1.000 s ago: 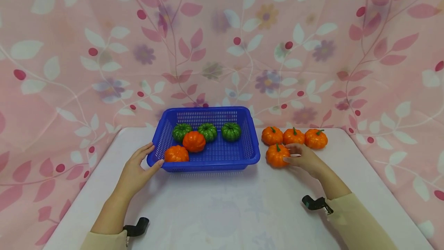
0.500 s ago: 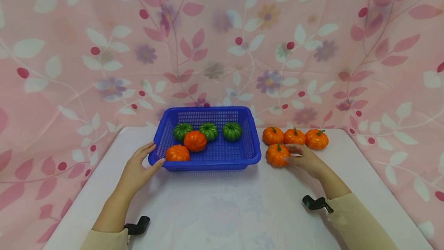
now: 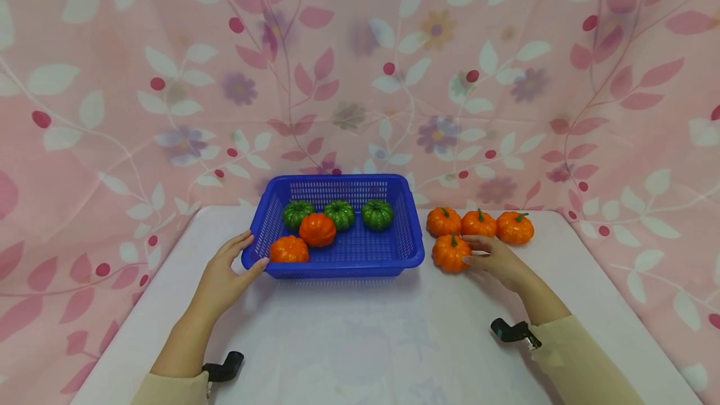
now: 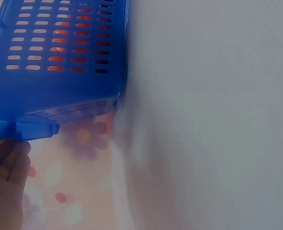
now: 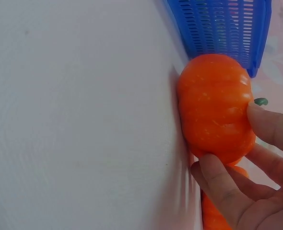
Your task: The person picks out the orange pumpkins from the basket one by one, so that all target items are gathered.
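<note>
Front orange pumpkin [image 3: 451, 255] is sitting on the table [image 3: 360, 336] beside the blue basket [image 3: 349, 265]; your right hand [image 3: 498, 261] is pinching its side; your left hand [image 3: 222, 279] is gripping the basket's corner; you're apparently securing the grasp, the next move likely calling for lifting.

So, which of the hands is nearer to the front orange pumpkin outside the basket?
Right. The right hand touches that pumpkin on its right side; the left hand is at the left end of the basket.
</note>
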`<action>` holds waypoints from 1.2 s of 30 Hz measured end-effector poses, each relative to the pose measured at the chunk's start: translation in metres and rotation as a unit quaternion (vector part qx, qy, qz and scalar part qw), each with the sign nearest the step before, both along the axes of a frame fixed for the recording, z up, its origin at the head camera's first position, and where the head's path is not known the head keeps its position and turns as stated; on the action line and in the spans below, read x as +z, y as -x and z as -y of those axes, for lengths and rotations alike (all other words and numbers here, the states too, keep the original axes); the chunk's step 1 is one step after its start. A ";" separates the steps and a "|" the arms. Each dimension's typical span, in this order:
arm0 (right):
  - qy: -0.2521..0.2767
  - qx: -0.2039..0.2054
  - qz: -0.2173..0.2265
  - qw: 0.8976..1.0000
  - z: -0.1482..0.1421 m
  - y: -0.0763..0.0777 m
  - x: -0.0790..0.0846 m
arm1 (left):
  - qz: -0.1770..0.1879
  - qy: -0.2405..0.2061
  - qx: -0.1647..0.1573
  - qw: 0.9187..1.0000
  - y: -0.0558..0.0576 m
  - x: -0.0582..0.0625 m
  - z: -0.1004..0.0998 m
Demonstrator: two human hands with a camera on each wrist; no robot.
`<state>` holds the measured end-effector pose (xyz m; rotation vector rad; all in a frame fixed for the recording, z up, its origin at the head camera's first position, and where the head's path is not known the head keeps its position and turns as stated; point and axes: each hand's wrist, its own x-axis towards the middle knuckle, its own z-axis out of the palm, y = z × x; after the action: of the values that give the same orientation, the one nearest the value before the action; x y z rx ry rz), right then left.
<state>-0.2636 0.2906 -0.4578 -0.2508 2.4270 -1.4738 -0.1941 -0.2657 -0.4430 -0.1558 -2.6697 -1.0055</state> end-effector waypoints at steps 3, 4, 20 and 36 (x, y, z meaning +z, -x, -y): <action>0.007 -0.002 0.002 1.000 0.000 0.000 0.000 | 0.003 -0.001 0.000 1.000 0.000 0.000 0.000; 0.008 -0.002 0.001 1.000 0.000 0.000 0.000 | 0.004 -0.001 0.000 1.000 0.000 0.000 0.000; -0.034 -0.027 -0.041 0.998 0.002 -0.020 0.037 | 0.002 0.001 -0.001 1.000 0.000 0.001 -0.001; 0.030 -0.021 -0.105 0.994 0.070 -0.029 0.087 | -0.004 0.002 0.000 1.000 0.000 -0.001 0.000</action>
<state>-0.2341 0.2202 -0.3711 -0.3868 2.5672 -1.6138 -0.1942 -0.2654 -0.4437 -0.1605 -2.6640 -0.9979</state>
